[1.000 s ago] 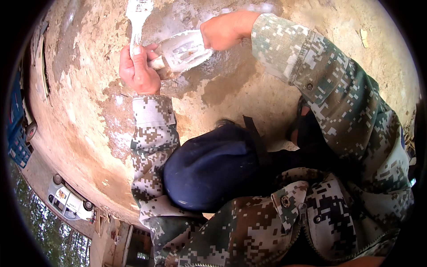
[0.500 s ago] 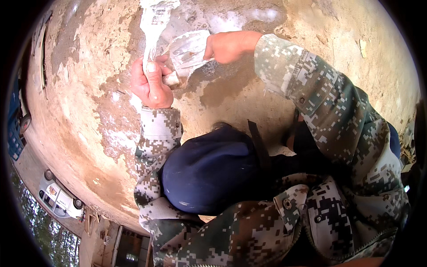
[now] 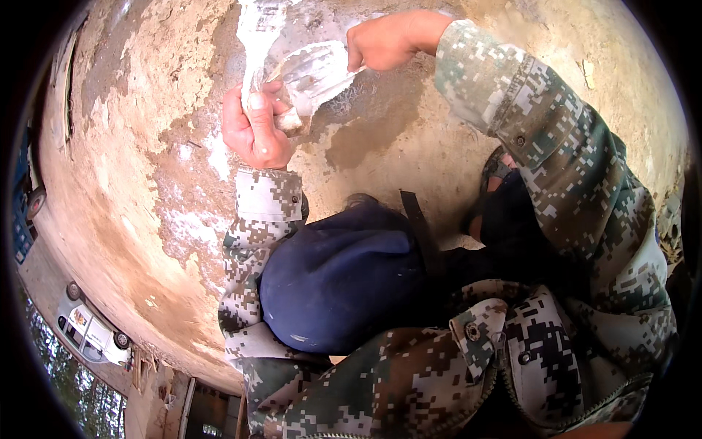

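Left hand [image 3: 256, 132] wrapped round the handle of a white-caked putty knife [image 3: 261, 29], right hand [image 3: 391, 40] pinching the edge of a white-smeared trowel [image 3: 314, 69] between them, apparently to steady it above the ground [image 3: 402, 168].

the top edge cuts off the white-smeared tool [image 3: 261, 31], the dark rim a blue vehicle [image 3: 22, 243].

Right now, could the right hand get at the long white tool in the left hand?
Probably yes: nothing visible blocks the right hand from the wide end of the white tool, though its fingers pinch a smeared flared piece and the left hand holds the tool.
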